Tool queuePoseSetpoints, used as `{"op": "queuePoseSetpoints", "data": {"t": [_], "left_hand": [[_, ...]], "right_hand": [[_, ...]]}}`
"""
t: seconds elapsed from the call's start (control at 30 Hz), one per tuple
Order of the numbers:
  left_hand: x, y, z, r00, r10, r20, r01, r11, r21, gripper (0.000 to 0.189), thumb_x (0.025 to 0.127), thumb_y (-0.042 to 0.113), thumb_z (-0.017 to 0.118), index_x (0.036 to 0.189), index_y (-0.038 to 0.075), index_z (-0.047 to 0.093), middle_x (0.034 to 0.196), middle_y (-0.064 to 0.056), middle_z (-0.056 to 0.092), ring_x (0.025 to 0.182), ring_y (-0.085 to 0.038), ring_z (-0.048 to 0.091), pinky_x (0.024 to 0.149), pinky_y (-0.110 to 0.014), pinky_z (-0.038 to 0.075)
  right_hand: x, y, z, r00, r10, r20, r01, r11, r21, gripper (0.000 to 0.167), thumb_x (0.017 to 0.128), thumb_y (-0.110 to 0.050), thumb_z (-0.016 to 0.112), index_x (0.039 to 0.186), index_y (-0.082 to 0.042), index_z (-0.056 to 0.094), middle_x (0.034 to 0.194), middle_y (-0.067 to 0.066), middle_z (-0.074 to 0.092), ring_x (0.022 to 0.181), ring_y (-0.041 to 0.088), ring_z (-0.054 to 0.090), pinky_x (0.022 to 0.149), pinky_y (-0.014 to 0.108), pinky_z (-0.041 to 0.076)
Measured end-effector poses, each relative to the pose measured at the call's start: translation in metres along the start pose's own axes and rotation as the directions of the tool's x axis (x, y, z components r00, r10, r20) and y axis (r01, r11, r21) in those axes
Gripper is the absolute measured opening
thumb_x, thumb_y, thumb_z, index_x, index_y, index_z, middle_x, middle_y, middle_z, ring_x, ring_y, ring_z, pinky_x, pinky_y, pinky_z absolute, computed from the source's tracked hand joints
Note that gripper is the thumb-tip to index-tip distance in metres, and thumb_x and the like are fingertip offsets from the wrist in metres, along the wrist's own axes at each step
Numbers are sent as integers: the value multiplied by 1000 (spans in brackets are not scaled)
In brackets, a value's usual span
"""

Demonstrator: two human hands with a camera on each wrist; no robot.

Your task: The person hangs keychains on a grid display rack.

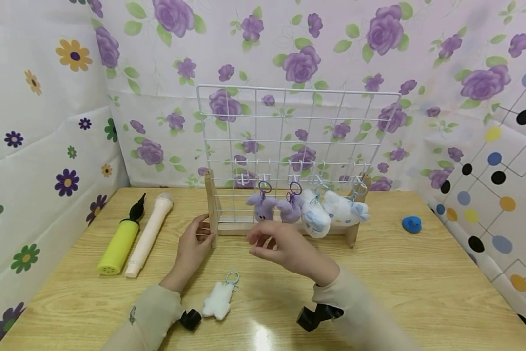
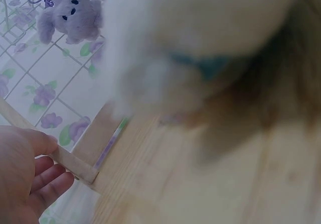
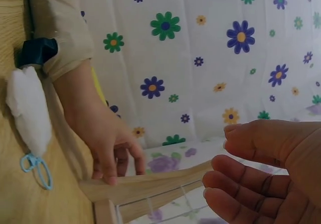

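My left hand [image 1: 195, 243] grips the left wooden upright [image 1: 211, 207] of a white wire grid rack [image 1: 284, 117], its thumb on the near side. In front of the rack, my right hand [image 1: 284, 246] hovers with loosely bent fingers; the right wrist view shows nothing between them. From the rack's hooks hang two purple plush keychains [image 1: 263, 207] and two white-and-blue plush keychains [image 1: 317, 217]. Another white plush keychain [image 1: 217, 300] with a pale blue ring lies on the table between my forearms. In the left wrist view it looms large and blurred.
On the left of the table [image 1: 399, 292] lie a yellow hand pump [image 1: 120, 246] with a black nozzle and a pale tube-shaped object [image 1: 150, 234]. A small blue toy [image 1: 412, 224] sits at the right. Patterned cloth walls stand behind and at both sides.
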State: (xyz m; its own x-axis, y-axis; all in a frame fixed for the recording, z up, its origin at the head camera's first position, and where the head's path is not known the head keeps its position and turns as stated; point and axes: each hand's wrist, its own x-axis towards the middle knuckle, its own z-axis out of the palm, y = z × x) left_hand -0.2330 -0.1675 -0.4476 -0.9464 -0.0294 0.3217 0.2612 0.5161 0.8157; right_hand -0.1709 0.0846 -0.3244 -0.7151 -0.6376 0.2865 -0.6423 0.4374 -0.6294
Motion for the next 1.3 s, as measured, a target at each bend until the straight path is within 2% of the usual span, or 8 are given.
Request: {"op": "queuePoseSetpoints", "data": {"t": [0.2,0.33,0.57,0.73,0.97,1.3], "left_hand": [[-1,1,0,1000,9,-2,-9,1000,7,51,88,3,67,135,1,48,111,-20,63,96,-28,64,80,-31,55],[-1,2,0,1000,5,0,-5,1000,3,51,88,3,67,135,1,48,111,-20,63,96,-29,64,80,-33,56],[-1,3,0,1000,1,1,-1,1000,4,51,88,4,67,135,1,48,112,-20,63,96,-29,64,79,-29,55],[-2,4,-1,1000,0,-3,0,1000,1,50,88,4,67,135,1,48,111,-20,64,96,-29,65,79,-30,56],[-2,5,-1,1000,-8,-7,8,1000,-6,50,88,3,67,134,1,49,111,-20,64,96,-29,64,80,-32,56],[0,2,0,1000,3,-10,-3,1000,-8,51,87,2,68,134,0,48,110,-20,64,95,-29,64,79,-29,56]], "right_hand": [[2,10,17,999,0,51,-3,999,49,13,91,-14,66,102,-8,66,96,8,69,81,7,62,69,20,54],[3,20,31,994,48,95,-54,997,61,13,91,-16,66,103,-10,66,96,5,69,81,5,61,70,18,53],[7,37,52,989,86,124,-98,990,97,16,89,-12,68,102,-3,66,99,11,69,80,8,62,68,15,51],[9,48,66,982,127,139,-141,986,89,16,88,-12,69,102,-5,67,97,7,69,82,9,62,71,16,51],[14,58,81,972,156,174,-169,983,66,14,88,-13,69,101,-8,68,92,1,68,79,4,60,73,15,51],[17,59,93,962,197,191,-198,980,-17,18,85,-17,73,101,-11,68,90,-1,68,75,-2,55,71,13,48]]}}
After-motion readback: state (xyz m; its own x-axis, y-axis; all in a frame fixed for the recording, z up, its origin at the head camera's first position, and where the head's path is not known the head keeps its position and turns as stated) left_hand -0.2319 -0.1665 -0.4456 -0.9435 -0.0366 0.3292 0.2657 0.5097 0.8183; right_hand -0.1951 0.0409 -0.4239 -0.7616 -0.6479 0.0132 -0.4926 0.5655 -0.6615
